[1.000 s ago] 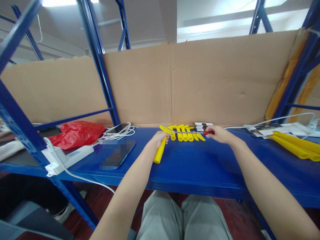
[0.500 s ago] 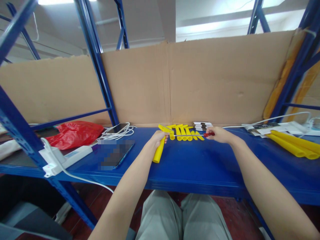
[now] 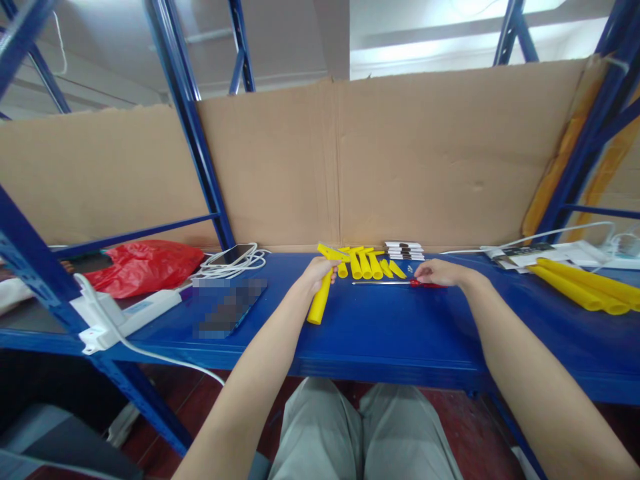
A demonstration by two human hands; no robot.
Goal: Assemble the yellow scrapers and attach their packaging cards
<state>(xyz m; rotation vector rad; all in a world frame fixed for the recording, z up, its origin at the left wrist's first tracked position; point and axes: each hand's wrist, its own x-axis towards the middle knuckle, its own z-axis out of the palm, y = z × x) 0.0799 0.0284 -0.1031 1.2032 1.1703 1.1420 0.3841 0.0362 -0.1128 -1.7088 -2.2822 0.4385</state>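
My left hand (image 3: 320, 273) is wrapped round a yellow tube-shaped handle (image 3: 319, 305) with a slanted yellow head on top, held tilted over the blue shelf. My right hand (image 3: 437, 272) is low at the shelf surface, on or just over the red handle of a screwdriver (image 3: 383, 283), whose metal shaft lies flat pointing left; whether the fingers still grip it is hard to tell. Between the hands, several yellow handle pieces (image 3: 366, 265) lie in a row, with small yellow wedges (image 3: 397, 269) and tiny metal bits (image 3: 410, 269) beside them.
White packets (image 3: 404, 250) lie by the cardboard wall (image 3: 400, 160). At the right are long yellow tubes (image 3: 580, 287) and papers. To the left are a dark tablet-like object (image 3: 233, 310), white cables (image 3: 233, 263), a power strip (image 3: 150, 312) and a red bag (image 3: 145, 268).
My right hand has moved down and slightly right, lowering the screwdriver from the yellow head to the shelf. My left hand keeps its hold on the yellow piece.
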